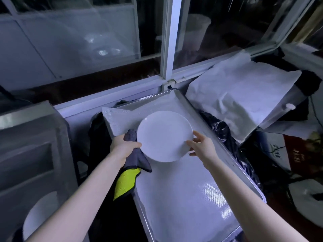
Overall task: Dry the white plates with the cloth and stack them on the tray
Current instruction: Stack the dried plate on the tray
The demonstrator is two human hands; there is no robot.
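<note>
Both hands (165, 145) on white plate (165, 136).

I hold a round white plate (165, 136) above the lined tray (183, 189); grey-and-yellow cloth (132, 165) hangs at its eight o'clock.

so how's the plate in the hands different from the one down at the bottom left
The held plate is up over the tray, gripped at its edges by the left hand and right hand; the other plate sits low beside the tray, untouched. The held plate shows whole and brightly lit; the other is dim and partly hidden by the left arm. Both are round, plain and white.
</note>
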